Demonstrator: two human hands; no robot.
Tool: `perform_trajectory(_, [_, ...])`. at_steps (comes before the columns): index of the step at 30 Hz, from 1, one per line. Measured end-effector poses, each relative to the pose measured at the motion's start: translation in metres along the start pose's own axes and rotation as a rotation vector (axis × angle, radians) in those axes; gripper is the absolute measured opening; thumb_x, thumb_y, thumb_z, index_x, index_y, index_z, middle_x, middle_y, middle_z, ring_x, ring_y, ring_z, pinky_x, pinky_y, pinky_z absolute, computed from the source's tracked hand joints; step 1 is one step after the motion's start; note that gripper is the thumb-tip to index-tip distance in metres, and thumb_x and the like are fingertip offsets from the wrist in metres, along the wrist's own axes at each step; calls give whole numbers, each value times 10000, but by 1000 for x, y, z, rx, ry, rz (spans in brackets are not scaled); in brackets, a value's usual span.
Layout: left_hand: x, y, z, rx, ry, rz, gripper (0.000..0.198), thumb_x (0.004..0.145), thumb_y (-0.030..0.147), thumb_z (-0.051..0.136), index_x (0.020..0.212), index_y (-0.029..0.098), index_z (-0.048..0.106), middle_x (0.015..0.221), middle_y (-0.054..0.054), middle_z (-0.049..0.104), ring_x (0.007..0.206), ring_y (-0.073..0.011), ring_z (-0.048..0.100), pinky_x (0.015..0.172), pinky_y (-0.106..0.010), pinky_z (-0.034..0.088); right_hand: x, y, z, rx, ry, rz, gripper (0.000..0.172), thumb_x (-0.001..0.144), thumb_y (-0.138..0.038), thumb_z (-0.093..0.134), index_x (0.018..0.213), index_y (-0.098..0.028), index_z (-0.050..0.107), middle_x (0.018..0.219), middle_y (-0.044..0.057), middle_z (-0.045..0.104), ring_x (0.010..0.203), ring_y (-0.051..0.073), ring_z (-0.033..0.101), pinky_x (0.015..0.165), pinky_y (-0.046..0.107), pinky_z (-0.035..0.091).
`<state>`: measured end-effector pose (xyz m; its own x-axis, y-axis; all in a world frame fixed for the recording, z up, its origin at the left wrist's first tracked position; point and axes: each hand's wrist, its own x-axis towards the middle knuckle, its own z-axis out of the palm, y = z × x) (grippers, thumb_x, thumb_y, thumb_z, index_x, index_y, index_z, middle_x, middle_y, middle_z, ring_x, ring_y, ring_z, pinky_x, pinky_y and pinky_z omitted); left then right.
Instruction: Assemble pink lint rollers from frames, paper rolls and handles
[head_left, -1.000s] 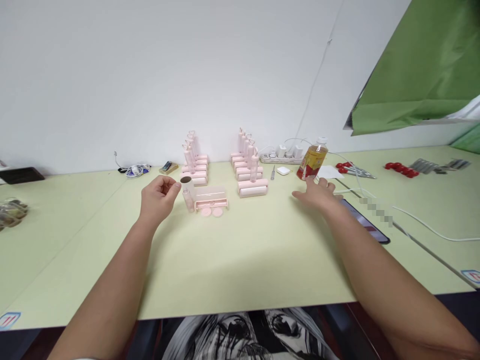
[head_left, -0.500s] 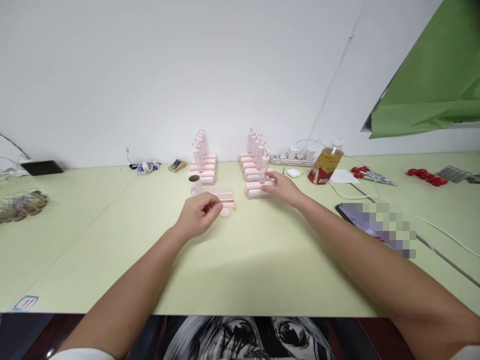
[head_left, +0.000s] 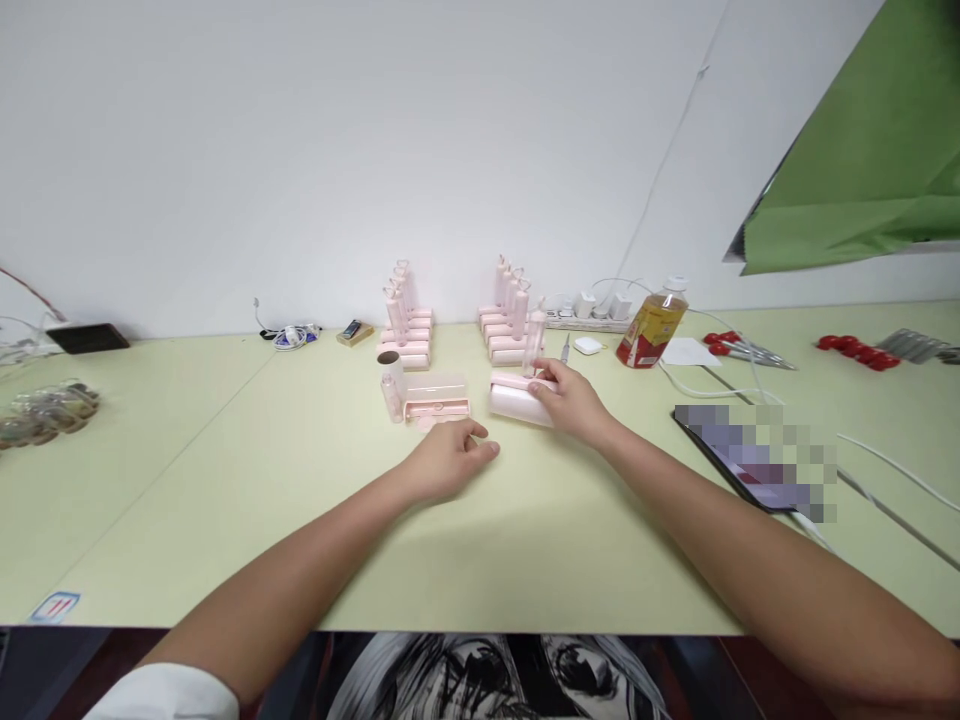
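Note:
My right hand (head_left: 566,398) grips the right end of a closed pink-and-white lint roller case (head_left: 517,401), thumb in front. Just behind it stands a clear pink handle (head_left: 535,338). My left hand (head_left: 450,455) holds nothing; its fingers are apart and point toward that case. Beyond the left hand lies an opened pink case (head_left: 437,408) with its clear lid raised. A small round pink piece beside it is partly hidden by my fingers. To its left, a white paper roll (head_left: 389,361) and another pink handle (head_left: 392,398) stand upright.
Rows of pink cases with upright handles stand behind, one row left (head_left: 406,350) and one right (head_left: 507,345). A drink bottle (head_left: 651,328), power strip (head_left: 589,323) and phone (head_left: 739,460) with cables lie to the right. Coiled cable (head_left: 292,337) sits at back left.
My right hand has drawn its case toward me, off the row, and tilted it. My left hand has moved right and nearer, away from the opened case, with its fingers spreading.

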<state>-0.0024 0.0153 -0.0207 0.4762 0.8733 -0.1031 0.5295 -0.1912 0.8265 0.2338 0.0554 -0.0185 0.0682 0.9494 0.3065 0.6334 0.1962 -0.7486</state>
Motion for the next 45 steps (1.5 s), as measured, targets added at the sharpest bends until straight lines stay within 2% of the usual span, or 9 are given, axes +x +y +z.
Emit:
perform_trajectory(3, [6,12,17,-264,-92,-76,814,812,652,544,1434,175,321,1185,-163,611,725,-197,645,522,-300,475,-17,-14,3,348,62,23,463,835,-427,560,1221,-171,550,1094,85,644,987,230,603,858,357,470])
perform_trajectory(7, [24,36,31,-502,7,309,696,837,585,578,1383,209,368,1332,-159,542,1123,-275,577,799,-350,526,-39,-34,-2,729,-5,43,438,799,-511,628,1129,-230,564,1098,53,660,957,212,623,779,319,515])
perform_trajectory(9, [36,45,30,-487,2,439,619,868,543,559,1354,196,395,1346,-147,535,1167,-274,545,881,-370,500,-43,-38,-9,853,21,76,391,769,-511,670,1023,-227,581,1020,50,677,916,218,638,755,330,528])
perform_trajectory(13, [62,53,5,-252,-120,429,614,874,510,547,1375,204,366,1303,-144,554,1066,-244,589,792,-338,518,-32,-30,-29,926,317,63,308,761,-479,680,885,-218,574,953,59,676,947,244,640,779,376,540])
perform_trajectory(16, [84,53,-27,87,6,321,669,799,510,636,1346,205,401,1288,-120,565,1075,-243,583,867,-352,481,-18,-17,-46,855,602,-46,236,820,-457,601,886,-234,562,1009,82,667,1044,257,617,812,396,538])
perform_trajectory(18, [99,52,-43,340,41,191,694,735,550,680,1300,216,456,1257,-106,592,1031,-259,602,847,-360,473,-12,-10,-53,812,665,-86,221,849,-453,552,892,-237,563,1020,91,667,1069,257,611,805,394,541])
perform_trajectory(25, [119,36,-36,823,-38,88,603,732,586,630,1233,256,563,1192,-73,655,1094,-319,574,932,-395,403,-15,-4,-40,747,497,61,307,798,-519,606,897,-232,561,945,55,668,946,243,644,720,365,551])
perform_trajectory(32, [105,22,-34,875,-11,107,832,745,556,604,1458,228,328,1370,-148,505,1213,-355,479,1030,-473,316,-21,0,-27,724,422,70,322,810,-516,598,937,-221,581,947,31,673,926,205,645,738,308,537])
perform_trajectory(45, [97,13,-48,785,2,156,852,784,631,552,1481,218,285,1411,-158,467,1257,-345,452,1028,-452,337,-25,-3,-20,853,359,147,279,745,-465,707,835,-218,612,856,11,653,834,186,619,690,288,506])
